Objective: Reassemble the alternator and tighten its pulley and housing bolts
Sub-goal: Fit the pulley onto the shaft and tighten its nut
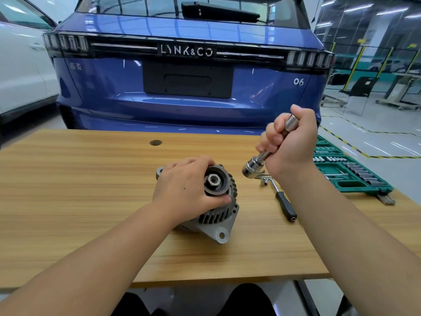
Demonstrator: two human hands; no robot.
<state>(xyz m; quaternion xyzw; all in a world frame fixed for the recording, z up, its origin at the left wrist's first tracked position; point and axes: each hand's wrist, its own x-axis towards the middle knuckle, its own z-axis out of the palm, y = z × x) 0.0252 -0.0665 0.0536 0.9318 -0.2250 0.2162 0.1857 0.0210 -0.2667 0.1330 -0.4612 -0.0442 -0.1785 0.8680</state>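
- The grey metal alternator with ribbed sides [214,213] lies near the middle of the light wooden table [91,201]. It is tipped, so its long middle line leans up and back toward the camera.
- Its round dark pulley [216,181] faces up at the camera, with a silver six-sided nut [213,179] in its middle.
- The left hand [182,190] grips the pulley end, fingers curled over the top and thumb under.
- The right hand [289,142] is closed in a fist round a shiny steel socket tool [252,169]. The tool slants down and left, its wide end just beside the pulley, not touching.
- A black-handled wrench [284,205] and small silver sockets [264,181] lie on the table, right of the alternator.
- An open green plastic case [350,185] at the table's right edge holds rows of silver sockets.
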